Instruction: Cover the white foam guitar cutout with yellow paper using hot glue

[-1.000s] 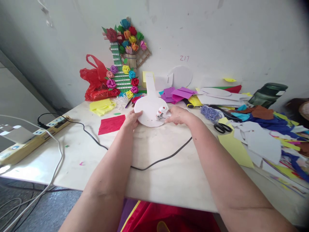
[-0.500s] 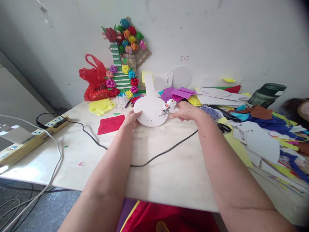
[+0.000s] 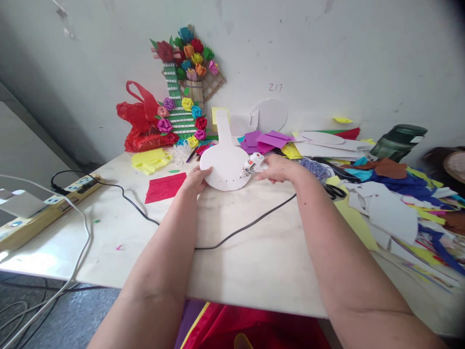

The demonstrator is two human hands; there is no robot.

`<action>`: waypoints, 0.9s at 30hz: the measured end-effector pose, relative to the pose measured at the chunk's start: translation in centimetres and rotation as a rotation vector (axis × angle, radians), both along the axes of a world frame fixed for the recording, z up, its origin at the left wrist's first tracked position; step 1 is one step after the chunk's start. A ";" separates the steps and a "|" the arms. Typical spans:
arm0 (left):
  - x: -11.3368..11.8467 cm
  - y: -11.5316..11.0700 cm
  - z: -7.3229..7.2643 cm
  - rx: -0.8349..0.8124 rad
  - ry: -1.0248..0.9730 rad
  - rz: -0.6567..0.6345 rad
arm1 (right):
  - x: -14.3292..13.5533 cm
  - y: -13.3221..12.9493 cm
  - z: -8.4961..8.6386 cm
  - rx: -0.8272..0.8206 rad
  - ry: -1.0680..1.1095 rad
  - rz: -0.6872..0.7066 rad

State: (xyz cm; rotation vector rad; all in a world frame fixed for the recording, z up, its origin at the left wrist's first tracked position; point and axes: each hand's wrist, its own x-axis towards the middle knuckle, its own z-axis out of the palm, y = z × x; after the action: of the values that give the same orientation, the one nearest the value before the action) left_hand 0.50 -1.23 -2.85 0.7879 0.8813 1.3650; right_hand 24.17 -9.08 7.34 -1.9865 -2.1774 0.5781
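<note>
A white cutout with a round body and a long neck lies on the table. My left hand grips its left edge, thumb on top. My right hand is wrapped round a white glue gun, whose nozzle points down over the right part of the round body. Whether the nozzle touches the surface cannot be made out. A red crepe paper piece lies left of my left hand. Small dark dots mark the cutout's lower part and the top of its neck.
Paper flower decorations and a red bag stand at the back left. A power strip is at the left, with a black cable crossing the table. Scissors, paper scraps and a green bottle are at the right.
The whole view has shifted slightly. Both hands keep their holds, and the glue gun's nozzle stays over the right part of the round body.
</note>
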 end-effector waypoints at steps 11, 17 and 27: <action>0.1 -0.2 0.3 -0.030 0.012 0.023 | 0.3 0.6 -0.7 -0.014 0.035 0.005; 0.1 -0.2 0.3 -0.021 -0.001 0.012 | 0.3 0.7 -0.9 -0.013 0.032 -0.005; 0.2 -0.4 0.3 -0.005 -0.003 0.001 | 0.3 0.8 -0.9 -0.022 0.025 0.005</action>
State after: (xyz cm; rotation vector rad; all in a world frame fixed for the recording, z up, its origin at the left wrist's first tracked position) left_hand 0.68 -1.59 -2.51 0.7814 0.8821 1.3642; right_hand 24.43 -8.29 6.43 -1.9744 -2.1712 0.6276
